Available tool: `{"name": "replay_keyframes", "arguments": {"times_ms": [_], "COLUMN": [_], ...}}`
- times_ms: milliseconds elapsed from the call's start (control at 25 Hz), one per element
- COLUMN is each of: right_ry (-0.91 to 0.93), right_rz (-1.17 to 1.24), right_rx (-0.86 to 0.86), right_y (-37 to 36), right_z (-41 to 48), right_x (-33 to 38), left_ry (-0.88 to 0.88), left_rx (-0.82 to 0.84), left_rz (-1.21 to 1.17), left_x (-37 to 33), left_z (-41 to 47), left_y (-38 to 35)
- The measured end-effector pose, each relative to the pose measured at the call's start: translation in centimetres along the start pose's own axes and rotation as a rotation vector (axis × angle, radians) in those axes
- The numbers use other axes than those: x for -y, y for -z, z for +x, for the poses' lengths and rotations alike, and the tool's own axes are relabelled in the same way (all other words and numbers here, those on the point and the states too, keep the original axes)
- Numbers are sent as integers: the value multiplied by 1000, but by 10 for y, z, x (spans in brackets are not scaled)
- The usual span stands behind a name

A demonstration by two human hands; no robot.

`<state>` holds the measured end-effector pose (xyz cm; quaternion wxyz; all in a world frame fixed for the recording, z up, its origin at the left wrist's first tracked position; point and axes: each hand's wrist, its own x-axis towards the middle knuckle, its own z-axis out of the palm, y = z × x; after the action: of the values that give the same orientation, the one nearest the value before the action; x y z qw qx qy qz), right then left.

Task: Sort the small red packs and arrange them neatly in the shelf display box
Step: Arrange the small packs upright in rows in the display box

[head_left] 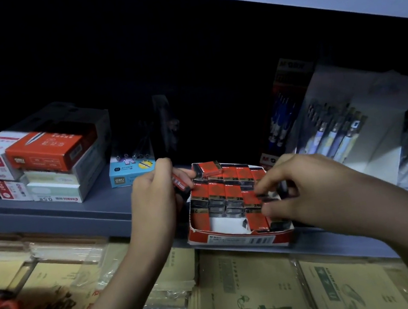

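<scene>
Head view, with left hand [155, 191] pinching a tilted small red pack [180, 182], right hand [302, 192] pinching a boxed pack [254, 198], display box [240, 240] and its empty gap [225, 222] between both hands.

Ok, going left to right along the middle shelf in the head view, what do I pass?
Stacked stationery boxes → light blue box → left hand gripping a small red pack → red display box → white pen display.
</scene>
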<state>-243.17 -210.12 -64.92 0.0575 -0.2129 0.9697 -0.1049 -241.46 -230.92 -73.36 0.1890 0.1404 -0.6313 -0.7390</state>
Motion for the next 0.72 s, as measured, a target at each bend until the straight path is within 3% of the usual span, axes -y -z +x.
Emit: {"name": "replay_keyframes", "arguments": {"times_ms": [160,480,600,720], "right_ry": [21,65,67,88], "right_rz": [-33,10,151,468], "right_rx": [96,96,33,-61], "right_y": [-4,-3,2,7], "right_z": [-4,1,0,4], "right_x": [6,9,9,6], "left_ry": [-4,3,0,-5], "left_rx": [-2,13,12,1], "left_rz": [2,-12,-7,1], "left_x": [2,1,0,1], "left_z": [1,0,0,0], "left_y": [0,0,0,0]}}
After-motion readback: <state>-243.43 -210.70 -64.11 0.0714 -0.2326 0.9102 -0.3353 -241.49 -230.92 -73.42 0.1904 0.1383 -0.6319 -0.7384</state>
